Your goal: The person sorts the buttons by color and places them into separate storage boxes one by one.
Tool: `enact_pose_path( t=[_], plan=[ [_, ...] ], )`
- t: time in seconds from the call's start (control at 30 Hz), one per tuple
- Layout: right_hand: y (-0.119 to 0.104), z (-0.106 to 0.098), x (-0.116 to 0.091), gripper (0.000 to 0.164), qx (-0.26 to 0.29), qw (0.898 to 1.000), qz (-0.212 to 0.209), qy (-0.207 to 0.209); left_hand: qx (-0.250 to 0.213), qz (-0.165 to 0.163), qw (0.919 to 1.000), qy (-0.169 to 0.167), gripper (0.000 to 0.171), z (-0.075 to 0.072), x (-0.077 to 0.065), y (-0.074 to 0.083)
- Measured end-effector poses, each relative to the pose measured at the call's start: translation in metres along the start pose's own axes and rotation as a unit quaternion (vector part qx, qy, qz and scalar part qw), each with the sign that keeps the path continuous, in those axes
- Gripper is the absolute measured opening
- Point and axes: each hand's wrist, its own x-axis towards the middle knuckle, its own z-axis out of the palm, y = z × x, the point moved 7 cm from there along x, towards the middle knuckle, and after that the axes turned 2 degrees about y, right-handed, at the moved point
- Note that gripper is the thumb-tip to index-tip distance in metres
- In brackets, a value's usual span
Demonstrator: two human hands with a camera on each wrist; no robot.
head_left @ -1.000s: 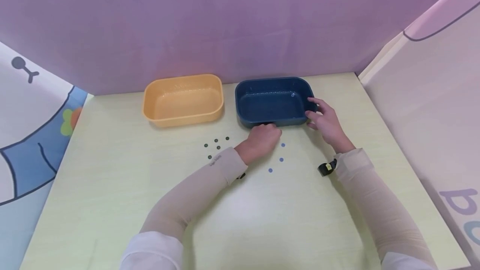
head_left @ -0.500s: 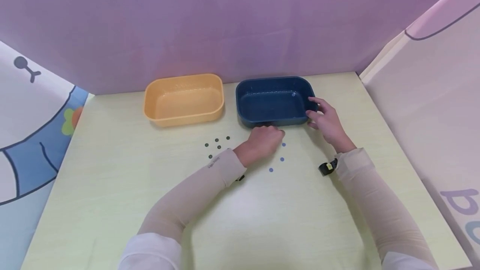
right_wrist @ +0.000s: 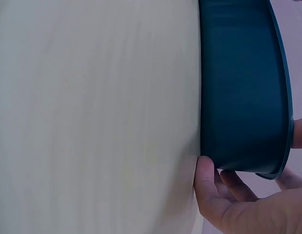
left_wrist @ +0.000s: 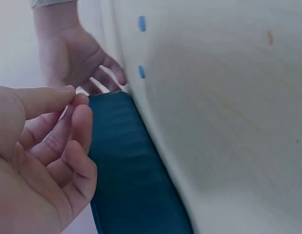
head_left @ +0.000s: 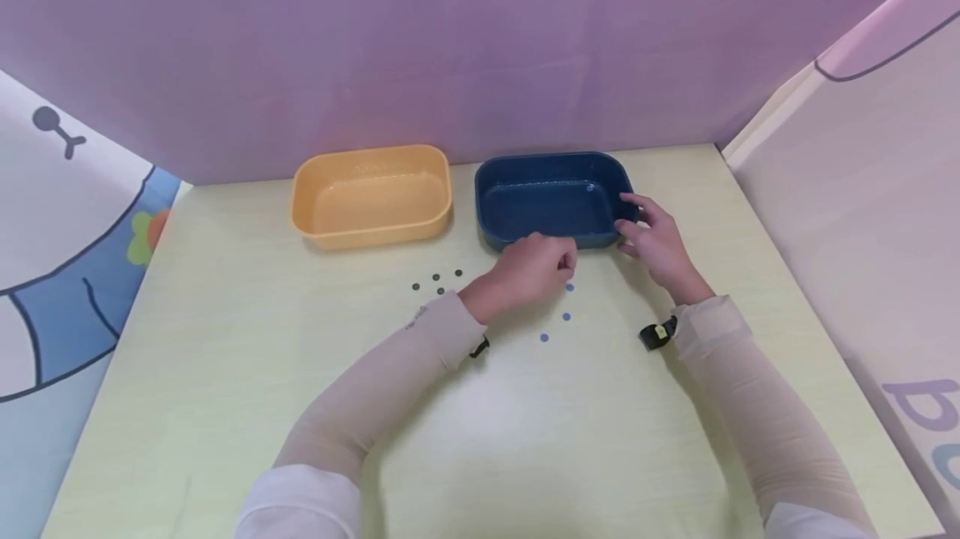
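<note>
The right hand curls its fingers round the blue tray, presumably to steady it, while the left hand, fingers pinched together, any contents indiscernible, is at the tray's front rim, near blue discs on the worktop.

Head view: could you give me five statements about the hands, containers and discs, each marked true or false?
1. The right hand holds the dark blue container. True.
2. The orange container stands to its right. False: the orange container stands to its left.
3. Three blue discs show on the table. True.
4. The left hand is inside the orange container. False: it is at the dark blue container's near side.
5. A small round thing lies inside the dark blue container. True.
</note>
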Motion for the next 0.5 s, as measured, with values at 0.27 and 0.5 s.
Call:
enact_pose_path(
  t=[0.27, 0.5],
  plan=[
    [0.004, -0.003, 0.003, 0.058, -0.003, 1.0, 0.004, 0.0, -0.126, -0.004, 0.9905, 0.056, 0.009, -0.022, 0.004, -0.006],
    [0.005, -0.003, 0.002, 0.057, -0.004, 1.0, 0.011, -0.001, -0.16, -0.018, 0.9854, 0.056, 0.017, -0.027, 0.006, -0.019]
  ],
)
